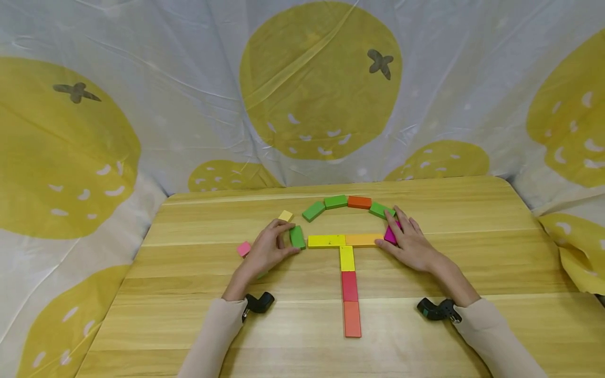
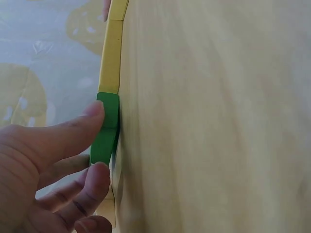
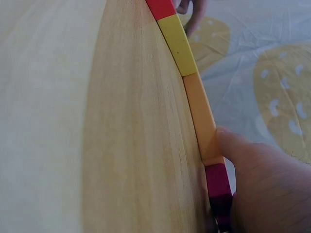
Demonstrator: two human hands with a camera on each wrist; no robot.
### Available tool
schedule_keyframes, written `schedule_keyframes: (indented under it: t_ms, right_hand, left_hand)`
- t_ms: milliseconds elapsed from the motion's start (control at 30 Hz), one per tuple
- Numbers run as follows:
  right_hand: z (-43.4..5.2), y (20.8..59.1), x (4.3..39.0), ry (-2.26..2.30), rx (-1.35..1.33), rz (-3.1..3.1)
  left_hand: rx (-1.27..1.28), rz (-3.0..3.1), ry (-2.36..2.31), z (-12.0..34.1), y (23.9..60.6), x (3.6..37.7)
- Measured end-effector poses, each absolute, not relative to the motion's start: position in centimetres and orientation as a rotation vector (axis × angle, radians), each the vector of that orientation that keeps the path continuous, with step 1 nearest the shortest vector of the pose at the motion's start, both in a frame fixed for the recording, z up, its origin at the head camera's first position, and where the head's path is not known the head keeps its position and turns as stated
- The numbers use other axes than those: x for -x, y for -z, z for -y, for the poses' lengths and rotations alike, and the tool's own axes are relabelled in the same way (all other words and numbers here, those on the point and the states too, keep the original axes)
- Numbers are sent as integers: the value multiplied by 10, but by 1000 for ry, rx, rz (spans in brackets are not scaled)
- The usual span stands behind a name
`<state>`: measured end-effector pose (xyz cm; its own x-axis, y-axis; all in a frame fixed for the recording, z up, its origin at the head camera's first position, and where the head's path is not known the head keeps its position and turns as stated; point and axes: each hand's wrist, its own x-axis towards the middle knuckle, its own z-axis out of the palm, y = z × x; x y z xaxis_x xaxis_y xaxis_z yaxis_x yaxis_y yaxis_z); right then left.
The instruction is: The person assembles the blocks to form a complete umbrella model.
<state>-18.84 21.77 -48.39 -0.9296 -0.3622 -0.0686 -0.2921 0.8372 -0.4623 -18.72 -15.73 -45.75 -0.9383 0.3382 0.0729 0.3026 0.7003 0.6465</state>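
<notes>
My left hand (image 1: 267, 247) pinches a green block (image 1: 296, 237) between thumb and fingertips, at the left end of a yellow block (image 1: 327, 241). In the left wrist view, the thumb is on one end of this green block (image 2: 106, 131) and a fingertip on the other. My right hand (image 1: 410, 242) spreads over a magenta block (image 1: 391, 234) and partly hides it. Its thumb touches an orange block (image 3: 200, 121) close to the magenta one (image 3: 218, 182); a fingertip overlaps the end of a green arc block (image 1: 379, 209). The yellow and orange blocks form a straight bar.
Above the bar curve two more green blocks (image 1: 336, 202) and an orange-red block (image 1: 360, 202). Down from the bar run a yellow (image 1: 347, 258), a red (image 1: 349, 286) and a coral block (image 1: 352, 318). A pink block (image 1: 243, 249) and a pale yellow block (image 1: 285, 216) lie beside my left hand.
</notes>
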Motion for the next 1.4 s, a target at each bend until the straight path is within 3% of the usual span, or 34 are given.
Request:
schedule_keyframes:
  t_ms: [533, 1400]
  right_hand:
    - [-218, 486, 189, 701, 531, -2877]
    - [-222, 478, 185, 735, 548, -2808]
  left_hand:
    - [-580, -2924, -978, 148, 456, 205]
    - [-558, -2909, -962, 149, 458, 206]
